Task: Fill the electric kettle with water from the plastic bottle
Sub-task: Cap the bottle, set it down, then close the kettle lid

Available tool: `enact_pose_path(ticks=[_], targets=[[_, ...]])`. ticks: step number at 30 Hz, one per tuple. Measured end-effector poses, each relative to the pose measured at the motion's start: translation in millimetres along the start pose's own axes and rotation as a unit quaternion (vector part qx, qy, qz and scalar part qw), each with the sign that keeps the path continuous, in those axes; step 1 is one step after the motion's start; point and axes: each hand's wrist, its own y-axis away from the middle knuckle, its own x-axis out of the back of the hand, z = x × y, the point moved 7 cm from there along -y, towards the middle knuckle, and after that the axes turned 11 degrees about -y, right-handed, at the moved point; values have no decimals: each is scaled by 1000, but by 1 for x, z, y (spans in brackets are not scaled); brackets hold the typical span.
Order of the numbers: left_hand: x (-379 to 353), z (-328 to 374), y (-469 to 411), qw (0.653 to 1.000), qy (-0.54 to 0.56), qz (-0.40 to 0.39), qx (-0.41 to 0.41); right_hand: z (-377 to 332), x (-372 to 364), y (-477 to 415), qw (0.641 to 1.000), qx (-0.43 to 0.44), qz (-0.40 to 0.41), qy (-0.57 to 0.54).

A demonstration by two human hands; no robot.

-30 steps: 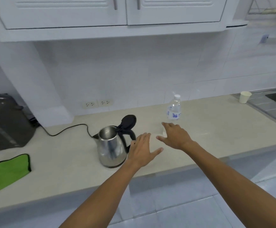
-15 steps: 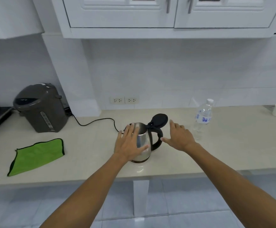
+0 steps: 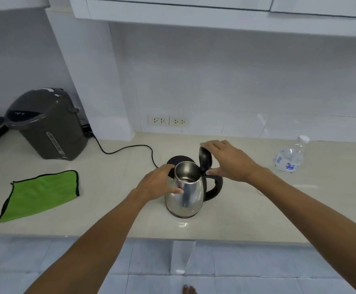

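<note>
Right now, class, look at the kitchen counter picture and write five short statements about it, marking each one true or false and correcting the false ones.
1. The black hinged lid of the shiny steel electric kettle stands open. True.
2. The clear plastic water bottle is in the right hand. False: it stands alone on the counter, to the right of the kettle; that hand is at the lid.
3. The left hand rests on the kettle's steel body. True.
4. The bright green cloth lies under the kettle. False: it lies flat, well to the left.
5. The bottle's white cap is off. False: it is still on.
</note>
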Motion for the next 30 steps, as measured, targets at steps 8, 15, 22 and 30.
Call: enact_pose_path(ticks=[8,15,22,30], targets=[[8,-5,-1,998,53,8,-15,-44,-63,-50,982,88,-164,-19],[11,-8,1,998,53,26,-22,-36,-74,-67,981,85,-177,-13],[10,-10,0,998,58,26,-24,-19,-76,-68,980,37,-158,-117],[1,-15,1,996,76,34,-14,3,-83,-54,967,-57,-78,-235]])
